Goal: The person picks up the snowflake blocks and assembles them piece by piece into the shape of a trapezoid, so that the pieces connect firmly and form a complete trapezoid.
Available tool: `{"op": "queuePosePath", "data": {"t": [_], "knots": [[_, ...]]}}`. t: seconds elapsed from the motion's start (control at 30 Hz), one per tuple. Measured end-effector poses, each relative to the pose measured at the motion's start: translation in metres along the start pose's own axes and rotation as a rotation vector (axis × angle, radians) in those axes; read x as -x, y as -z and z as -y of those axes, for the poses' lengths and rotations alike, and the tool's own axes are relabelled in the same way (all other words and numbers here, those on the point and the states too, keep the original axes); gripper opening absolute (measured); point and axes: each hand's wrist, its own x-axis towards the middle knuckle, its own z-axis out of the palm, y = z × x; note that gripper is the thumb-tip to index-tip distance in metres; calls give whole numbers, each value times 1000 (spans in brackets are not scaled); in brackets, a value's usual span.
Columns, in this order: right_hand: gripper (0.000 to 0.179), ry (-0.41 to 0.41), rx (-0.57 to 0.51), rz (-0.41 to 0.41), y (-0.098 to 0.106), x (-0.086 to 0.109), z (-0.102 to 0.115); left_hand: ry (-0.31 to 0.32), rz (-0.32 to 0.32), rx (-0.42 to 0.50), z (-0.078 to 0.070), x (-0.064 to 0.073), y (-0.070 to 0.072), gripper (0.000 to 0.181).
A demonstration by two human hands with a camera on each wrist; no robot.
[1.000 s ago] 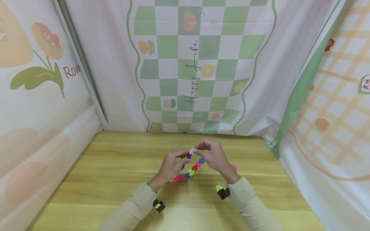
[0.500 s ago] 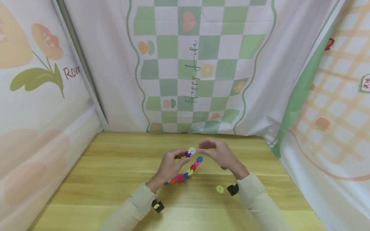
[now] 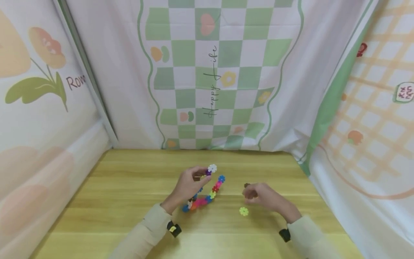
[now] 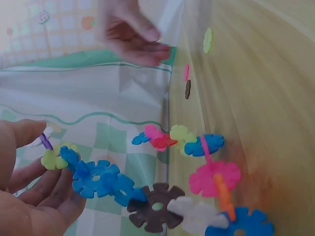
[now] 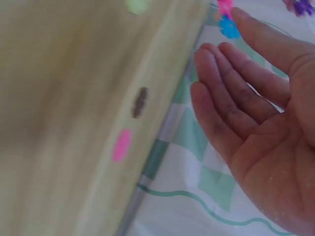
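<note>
My left hand [image 3: 189, 185] pinches one end of a chain of interlocking plastic flower discs [image 4: 96, 178], at the purple disc [image 4: 47, 141]. Beyond the fingertips a white disc [image 3: 212, 168] tops that end. From there the colourful chain curves down and round to a blue disc [image 3: 221, 178] at its other end. My right hand [image 5: 261, 113] has relaxed, slightly bent fingers and holds nothing. It hovers above the table, near a loose brown disc [image 3: 247, 185] and a yellow-green disc [image 3: 243, 211].
A loose pink disc [image 5: 121, 145] lies beside the brown one on the wooden table [image 3: 145, 223]; in the head view the right hand hides it. Printed curtains [image 3: 223, 75] hang along the table's back and sides.
My right hand has let go of the white disc and moved right and down toward the loose discs. The left hand stays nearly in place, still pinching the chain.
</note>
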Motion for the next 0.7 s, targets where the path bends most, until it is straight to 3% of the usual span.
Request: {"op": "queuePosePath", "data": {"t": [0.2,0.47,0.7], "knots": [[39,-100,-58,51,-27,14,-11,-4,31,-3,0,-2,1,38],[27,-71,-32,35,-40,17,-14,33,56,13,-3,-6,7,35],[20,-95,-96,34,-39,9,-10,54,41,6,2,-16,14,30]]}}
